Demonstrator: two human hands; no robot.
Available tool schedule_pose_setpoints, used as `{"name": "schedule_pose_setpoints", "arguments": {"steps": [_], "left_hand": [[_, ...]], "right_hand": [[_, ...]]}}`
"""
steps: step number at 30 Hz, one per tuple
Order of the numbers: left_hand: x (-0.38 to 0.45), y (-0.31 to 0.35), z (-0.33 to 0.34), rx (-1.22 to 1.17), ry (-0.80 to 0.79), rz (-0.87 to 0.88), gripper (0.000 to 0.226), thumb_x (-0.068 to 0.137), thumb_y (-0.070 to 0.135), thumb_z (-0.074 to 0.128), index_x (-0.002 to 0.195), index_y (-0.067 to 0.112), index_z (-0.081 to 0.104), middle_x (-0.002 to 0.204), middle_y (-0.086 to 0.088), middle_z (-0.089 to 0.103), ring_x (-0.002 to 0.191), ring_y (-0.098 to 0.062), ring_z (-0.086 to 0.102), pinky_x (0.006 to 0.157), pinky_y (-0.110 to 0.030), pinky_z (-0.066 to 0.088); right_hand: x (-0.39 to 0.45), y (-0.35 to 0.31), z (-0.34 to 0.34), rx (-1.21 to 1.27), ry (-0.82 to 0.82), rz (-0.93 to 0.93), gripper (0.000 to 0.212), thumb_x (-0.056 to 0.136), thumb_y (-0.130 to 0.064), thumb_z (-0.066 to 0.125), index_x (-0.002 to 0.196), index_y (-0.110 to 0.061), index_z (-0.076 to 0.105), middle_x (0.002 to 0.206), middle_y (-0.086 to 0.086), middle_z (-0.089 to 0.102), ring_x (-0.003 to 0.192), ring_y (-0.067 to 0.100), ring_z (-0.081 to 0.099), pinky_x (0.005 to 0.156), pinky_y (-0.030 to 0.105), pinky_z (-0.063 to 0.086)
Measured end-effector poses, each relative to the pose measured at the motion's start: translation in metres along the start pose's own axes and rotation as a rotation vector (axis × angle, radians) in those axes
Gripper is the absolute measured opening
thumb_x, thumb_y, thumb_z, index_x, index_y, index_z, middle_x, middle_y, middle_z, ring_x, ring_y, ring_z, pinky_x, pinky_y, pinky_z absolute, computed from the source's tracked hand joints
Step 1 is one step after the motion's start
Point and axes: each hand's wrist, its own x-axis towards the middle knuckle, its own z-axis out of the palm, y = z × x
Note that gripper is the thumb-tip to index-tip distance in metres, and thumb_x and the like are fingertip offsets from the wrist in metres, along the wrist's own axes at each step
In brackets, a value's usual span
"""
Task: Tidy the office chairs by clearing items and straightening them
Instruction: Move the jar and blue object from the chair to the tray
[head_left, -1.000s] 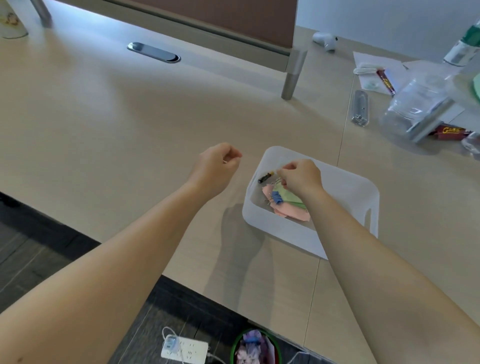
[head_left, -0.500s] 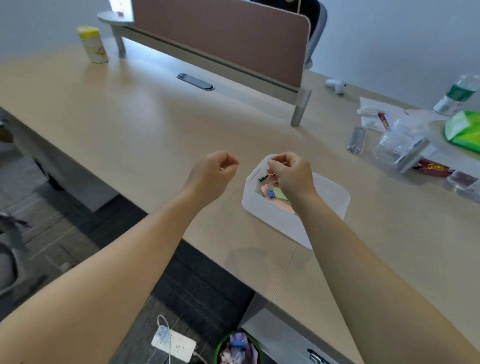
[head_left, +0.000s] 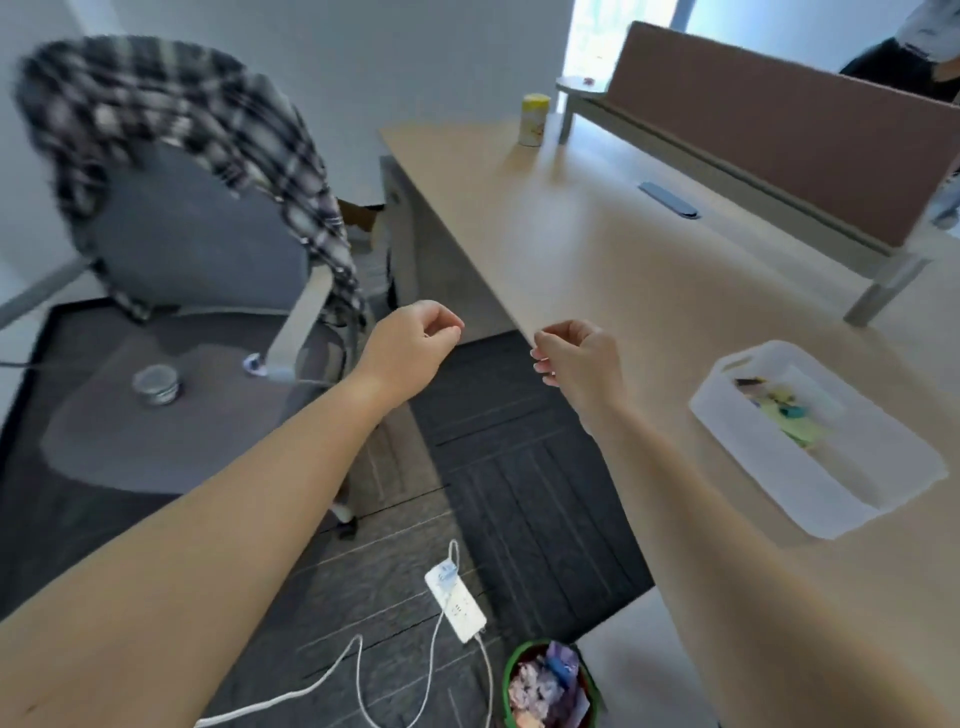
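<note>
grey fabric office chair (head_left: 192, 249) fills the left of the frame, a black-and-white plaid shirt (head_left: 171, 119) draped over its backrest. small round metal tin (head_left: 156, 383) sits on the seat; a small blue-white item lies by the armrest, too blurred to name. left hand (head_left: 410, 348) and right hand (head_left: 582, 358) hover mid-frame over dark floor, fingers curled, holding nothing visible. translucent white plastic tray (head_left: 852, 493) of coloured bits rests on the light wood worktop (head_left: 597, 234), right.
</note>
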Motion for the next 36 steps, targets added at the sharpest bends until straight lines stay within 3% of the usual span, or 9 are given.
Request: {"name": "schedule_pose_setpoints", "arguments": {"steps": [3, 6, 10, 15, 19, 23, 25, 29, 36], "left_hand": [[-0.019, -0.027, -0.036, 0.015, 0.075, -0.077, 0.015, 0.089, 0.014, 0.048, 0.094, 0.011, 0.062, 0.072, 0.010, 0.054, 0.078, -0.016, 0.053, 0.072, -0.027, 0.038], [-0.037, -0.053, -0.073, 0.032, 0.149, -0.136, 0.017, 0.089, 0.013, 0.048, 0.098, 0.008, 0.062, 0.079, 0.003, 0.059, 0.078, -0.013, 0.052, 0.073, -0.024, 0.038], [-0.055, -0.097, -0.126, 0.034, 0.244, -0.218, 0.018, 0.089, 0.015, 0.048, 0.098, 0.008, 0.063, 0.086, -0.001, 0.058, 0.085, -0.017, 0.052, 0.078, -0.029, 0.039], [-0.063, -0.156, -0.196, 0.038, 0.292, -0.270, 0.019, 0.090, 0.016, 0.047, 0.100, 0.008, 0.061, 0.079, 0.005, 0.057, 0.085, -0.014, 0.051, 0.066, -0.022, 0.040], [-0.057, -0.215, -0.252, 0.025, 0.281, -0.312, 0.019, 0.090, 0.017, 0.047, 0.100, 0.010, 0.062, 0.091, 0.000, 0.059, 0.088, -0.016, 0.053, 0.075, -0.025, 0.041], [-0.051, -0.270, -0.301, 0.038, 0.245, -0.344, 0.018, 0.091, 0.018, 0.047, 0.099, 0.010, 0.061, 0.089, 0.000, 0.057, 0.085, -0.016, 0.051, 0.059, -0.018, 0.038], [-0.047, -0.293, -0.320, 0.044, 0.239, -0.363, 0.016, 0.090, 0.017, 0.047, 0.097, 0.012, 0.060, 0.083, 0.003, 0.056, 0.083, -0.015, 0.050, 0.058, -0.015, 0.036], [-0.037, -0.331, -0.345, 0.036, 0.232, -0.419, 0.018, 0.090, 0.017, 0.047, 0.099, 0.009, 0.061, 0.089, -0.001, 0.058, 0.085, -0.017, 0.052, 0.063, -0.025, 0.038], [-0.004, -0.389, -0.363, 0.064, 0.180, -0.471, 0.021, 0.090, 0.016, 0.047, 0.103, 0.008, 0.061, 0.093, -0.001, 0.056, 0.087, -0.015, 0.049, 0.067, -0.026, 0.037]], "right_hand": [[-0.010, -0.010, 0.043, 0.004, -0.098, -0.020, 0.023, 0.087, -0.013, 0.052, 0.067, -0.023, 0.053, 0.069, -0.003, 0.058, 0.070, 0.014, 0.055, 0.078, 0.036, 0.050], [-0.016, -0.019, 0.087, -0.012, -0.180, -0.024, 0.022, 0.087, -0.013, 0.051, 0.067, -0.022, 0.054, 0.070, -0.003, 0.058, 0.070, 0.013, 0.056, 0.084, 0.039, 0.051], [-0.026, -0.032, 0.155, -0.039, -0.276, -0.024, 0.022, 0.086, -0.012, 0.049, 0.066, -0.020, 0.055, 0.067, -0.003, 0.057, 0.076, 0.017, 0.055, 0.082, 0.040, 0.051], [-0.031, -0.050, 0.251, -0.083, -0.319, -0.025, 0.023, 0.084, -0.012, 0.050, 0.062, -0.019, 0.054, 0.065, -0.001, 0.056, 0.079, 0.022, 0.054, 0.085, 0.046, 0.051], [-0.033, -0.055, 0.334, -0.100, -0.308, -0.001, 0.023, 0.081, -0.014, 0.050, 0.059, -0.020, 0.054, 0.060, 0.000, 0.056, 0.075, 0.024, 0.054, 0.083, 0.046, 0.051], [-0.031, -0.059, 0.406, -0.099, -0.304, 0.032, 0.022, 0.085, -0.013, 0.050, 0.064, -0.016, 0.055, 0.062, 0.000, 0.056, 0.076, 0.025, 0.055, 0.074, 0.039, 0.047], [-0.029, -0.059, 0.436, -0.096, -0.315, 0.041, 0.020, 0.085, -0.012, 0.049, 0.066, -0.016, 0.055, 0.062, 0.000, 0.056, 0.076, 0.024, 0.054, 0.073, 0.038, 0.045], [-0.022, -0.054, 0.480, -0.114, -0.333, 0.075, 0.025, 0.085, -0.014, 0.050, 0.061, -0.022, 0.054, 0.063, -0.001, 0.057, 0.076, 0.022, 0.055, 0.071, 0.036, 0.044], [0.012, -0.040, 0.532, -0.133, -0.310, 0.136, 0.028, 0.086, -0.012, 0.048, 0.060, -0.021, 0.053, 0.062, -0.001, 0.055, 0.075, 0.020, 0.054, 0.072, 0.035, 0.044]]}}
